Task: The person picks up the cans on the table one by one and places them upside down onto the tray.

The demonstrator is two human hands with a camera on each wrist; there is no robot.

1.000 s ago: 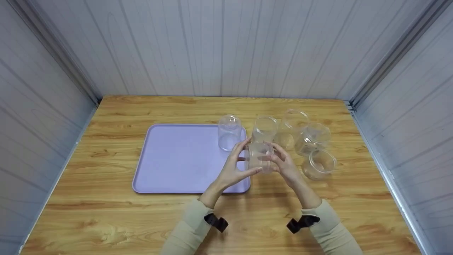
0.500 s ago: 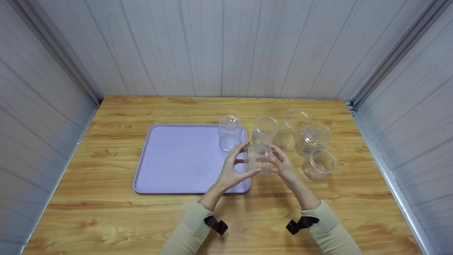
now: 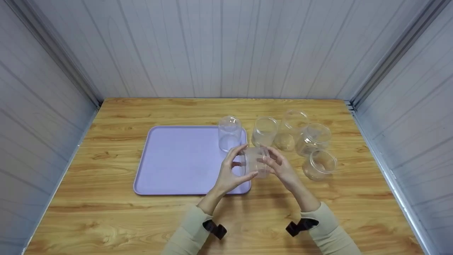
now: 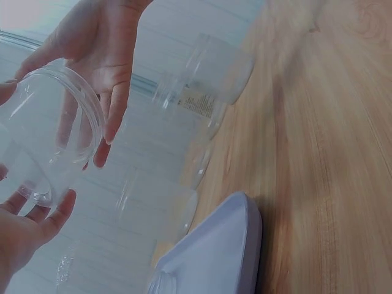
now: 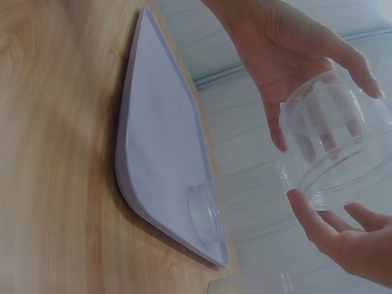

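Both hands hold one clear plastic jar (image 3: 255, 161) on its side, raised above the tray's right edge. My left hand (image 3: 228, 173) grips its left end, thumb low and fingers behind. On the other end are the fingers of my right hand (image 3: 285, 171). In the left wrist view the jar (image 4: 49, 131) shows a wide rim facing the right hand (image 4: 104, 49). The right wrist view has the left hand (image 5: 294, 55) around the jar (image 5: 337, 135), with right fingers (image 5: 318, 226) at its rim end.
A lilac tray (image 3: 180, 159) lies left of centre, with a clear jar (image 3: 230, 134) upside down at its back right corner. Right of it stand several more clear jars, among them a near one (image 3: 319, 164) and a tall one (image 3: 292, 129). Walls enclose the wooden table (image 3: 124, 219).
The held jar and both hands have shifted slightly left and toward the near side. The grip looks much the same, and the other jars stay in place.
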